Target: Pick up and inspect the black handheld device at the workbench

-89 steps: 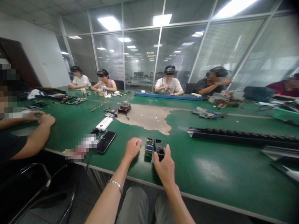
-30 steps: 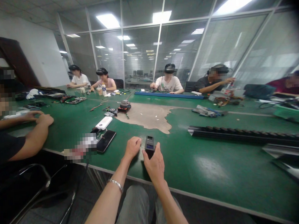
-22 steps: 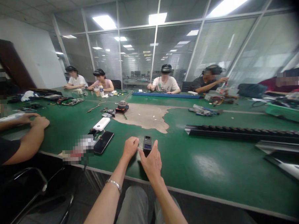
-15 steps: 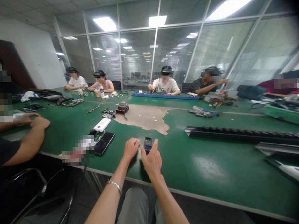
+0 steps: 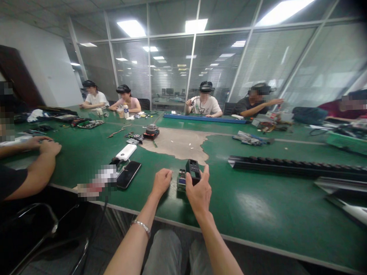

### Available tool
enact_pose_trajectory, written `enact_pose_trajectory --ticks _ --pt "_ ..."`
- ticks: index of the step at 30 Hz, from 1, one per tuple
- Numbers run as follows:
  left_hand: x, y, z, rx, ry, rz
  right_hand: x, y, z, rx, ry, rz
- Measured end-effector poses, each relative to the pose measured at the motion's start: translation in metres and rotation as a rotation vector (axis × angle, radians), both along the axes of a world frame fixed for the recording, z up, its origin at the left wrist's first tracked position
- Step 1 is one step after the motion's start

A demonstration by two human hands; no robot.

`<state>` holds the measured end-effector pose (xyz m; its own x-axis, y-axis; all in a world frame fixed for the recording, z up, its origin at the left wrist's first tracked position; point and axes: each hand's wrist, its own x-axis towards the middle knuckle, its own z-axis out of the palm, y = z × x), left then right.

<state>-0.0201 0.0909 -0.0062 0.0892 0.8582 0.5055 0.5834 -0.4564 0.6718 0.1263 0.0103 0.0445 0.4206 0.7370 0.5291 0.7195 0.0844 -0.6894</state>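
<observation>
My right hand (image 5: 200, 192) grips a black plastic housing (image 5: 193, 170) with rectangular openings, thumb on its left side and fingers on its right. Just left of that housing, on the green table, stands a small electronic module (image 5: 181, 181) with green circuit boards and a blue part. The housing is off the module and tilted a little. My left hand (image 5: 161, 183) rests on the table further left, its fingers curled closed; whatever may be in them is hidden.
A black phone (image 5: 128, 174) and a white power bank (image 5: 126, 152) lie to the left. Beyond is a worn brown patch (image 5: 180, 141) with a dark round device (image 5: 151, 130) at its edge. Long black strips (image 5: 294, 163) lie right. Several co-workers sit around the table.
My right hand has moved up and right with the black housing, which has come off the module. The module's boards now show. The left hand has hardly moved.
</observation>
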Motion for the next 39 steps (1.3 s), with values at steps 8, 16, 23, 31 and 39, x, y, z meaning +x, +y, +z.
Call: enact_pose_trajectory --ticks 8,16,23,31,39 --pt "0.000 0.000 0.000 0.019 0.027 0.000 0.020 -0.007 -0.030 -0.085 -0.039 -0.019" --pt "0.001 -0.004 0.004 0.015 0.044 0.005 0.015 -0.006 -0.042 -0.093 -0.080 0.006" --pt "0.002 -0.006 0.007 0.010 0.047 0.001 0.017 -0.006 -0.046 -0.077 -0.114 0.013" --pt "0.002 -0.007 0.006 0.033 0.058 -0.013 0.016 -0.010 -0.045 -0.064 -0.125 0.019" --pt "0.001 -0.007 0.006 0.025 0.046 -0.008 0.016 -0.017 -0.041 -0.121 -0.070 0.014"
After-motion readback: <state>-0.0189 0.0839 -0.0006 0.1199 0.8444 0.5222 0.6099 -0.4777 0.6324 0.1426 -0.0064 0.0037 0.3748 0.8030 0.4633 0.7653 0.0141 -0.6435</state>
